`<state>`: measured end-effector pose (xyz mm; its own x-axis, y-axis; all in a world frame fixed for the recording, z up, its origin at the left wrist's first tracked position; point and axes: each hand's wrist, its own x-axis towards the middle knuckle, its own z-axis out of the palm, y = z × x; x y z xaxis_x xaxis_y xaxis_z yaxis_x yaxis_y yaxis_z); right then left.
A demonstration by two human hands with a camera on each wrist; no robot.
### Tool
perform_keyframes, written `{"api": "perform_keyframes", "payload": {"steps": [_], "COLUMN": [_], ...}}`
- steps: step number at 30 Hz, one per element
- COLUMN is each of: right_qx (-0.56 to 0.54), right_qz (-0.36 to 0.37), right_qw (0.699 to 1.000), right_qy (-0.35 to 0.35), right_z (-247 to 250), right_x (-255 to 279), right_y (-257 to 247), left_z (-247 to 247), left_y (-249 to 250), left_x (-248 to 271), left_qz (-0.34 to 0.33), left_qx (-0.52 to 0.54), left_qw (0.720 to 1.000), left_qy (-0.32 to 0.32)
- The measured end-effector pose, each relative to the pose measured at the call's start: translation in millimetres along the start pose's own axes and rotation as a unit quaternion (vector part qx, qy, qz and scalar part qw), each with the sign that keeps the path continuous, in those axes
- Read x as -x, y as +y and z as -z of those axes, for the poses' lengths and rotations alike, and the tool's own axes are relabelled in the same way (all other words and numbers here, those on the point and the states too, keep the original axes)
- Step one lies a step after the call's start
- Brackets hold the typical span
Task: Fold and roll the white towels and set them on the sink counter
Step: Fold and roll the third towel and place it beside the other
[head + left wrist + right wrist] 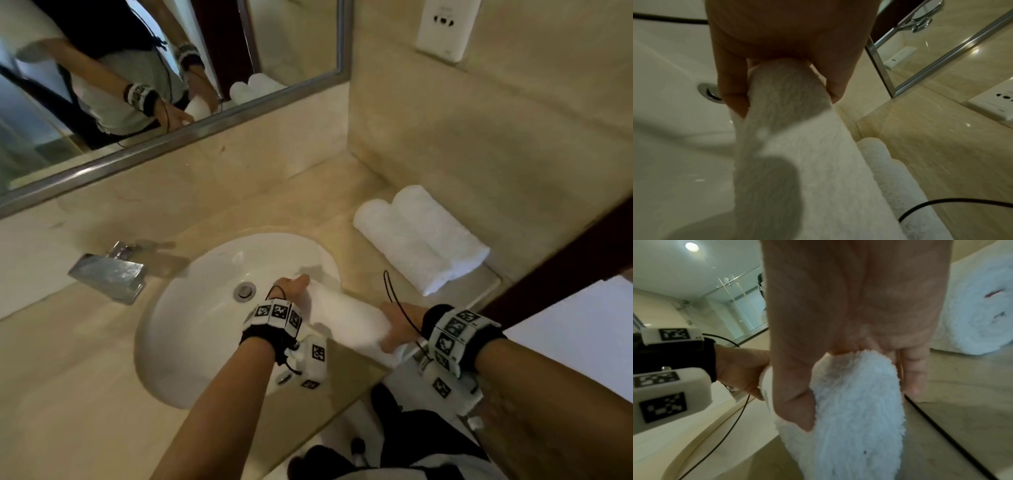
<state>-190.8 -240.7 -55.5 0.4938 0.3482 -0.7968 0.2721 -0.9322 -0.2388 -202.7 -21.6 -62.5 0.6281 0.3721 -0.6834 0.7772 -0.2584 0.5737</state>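
A rolled white towel point(346, 318) stretches between my two hands above the right rim of the sink. My left hand point(293, 286) grips its far end, thumb and fingers wrapped around the roll point(789, 100). My right hand point(399, 325) grips the near end, thumb on one side and fingers on the other point(857, 402). Two more rolled white towels point(421, 236) lie side by side on the counter at the right wall; one shows its spiral end point(978, 316) in the right wrist view.
The white oval sink point(191, 329) with its drain point(245, 291) lies under my left hand. A chrome faucet point(109, 274) stands at the left. Beige stone counter point(75, 377) surrounds the basin. A mirror point(137, 85) and a wall outlet point(445, 27) are behind.
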Motion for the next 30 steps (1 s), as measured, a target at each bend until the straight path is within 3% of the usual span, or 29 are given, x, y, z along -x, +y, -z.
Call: {"api": "perform_keyframes", "payload": {"steps": [3,7,12,18,24,26,30], "right_qx": [-0.005,-0.193,-0.269,-0.38,-0.483,-0.498,-0.472], "right_qz": [0.011,0.056,0.067,0.052,0.071,0.07,0.049], "right_qw": [1.0,0.979,0.961,0.921,0.868,0.86,0.875], "right_qy": [0.013,0.024,0.022,0.065,0.09,0.085,0.095], "right_z": [0.3,8.5,17.1,29.0,34.3,35.6,31.6], "right_x": [4.3,10.6,3.2,5.7,-9.0,-5.5,-2.3], "right_y": [7.3,26.1,30.9,24.7,34.0,32.7,29.4], "left_z": [-9.1,-15.8,-16.6,-27.1,-51.3,-59.9,-78.9], "left_y": [14.1,26.7,43.4,64.2,64.4,59.3,56.1], "left_x": [-7.8,-13.1,-18.5,-22.3,-9.9,-3.2,-2.9], "left_qz": [-0.026,-0.05,-0.065,-0.079,-0.033,-0.022,0.006], "left_qx": [0.016,0.058,0.114,0.135,0.144,0.141,0.154], "left_qw": [1.0,0.996,0.987,0.988,0.987,0.986,0.983], "left_qy": [0.003,0.047,0.087,0.015,-0.058,-0.09,-0.103]}}
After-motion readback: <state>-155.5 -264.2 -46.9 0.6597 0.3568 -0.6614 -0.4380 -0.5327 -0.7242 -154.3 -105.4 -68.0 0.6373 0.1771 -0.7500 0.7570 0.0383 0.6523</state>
